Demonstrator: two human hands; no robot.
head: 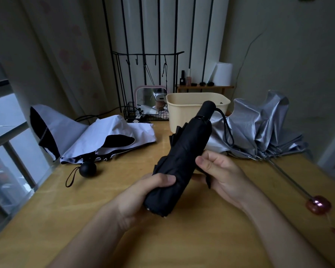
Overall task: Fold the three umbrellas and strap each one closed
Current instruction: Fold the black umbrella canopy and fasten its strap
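Observation:
A black umbrella [184, 151], collapsed and rolled, is held slanted above the wooden table [104, 206], handle pointing away with its wrist cord hanging. My left hand [143, 192] grips its near end from the left. My right hand [219, 173] holds its right side, thumb on the cloth and a black strap under the fingers. A white umbrella with black lining [89, 136] lies loose at the left, its round black handle [87, 169] toward me. A silver umbrella [259, 128] lies crumpled at the right, its shaft running to a reddish handle [318, 205].
A cream plastic tub [184, 113] stands behind the black umbrella. A wire basket [135, 113], a pink-framed mirror [149, 97] and a black hook rack sit at the back. A small wooden shelf [205, 87] holds bottles and a paper roll. A window is at the left.

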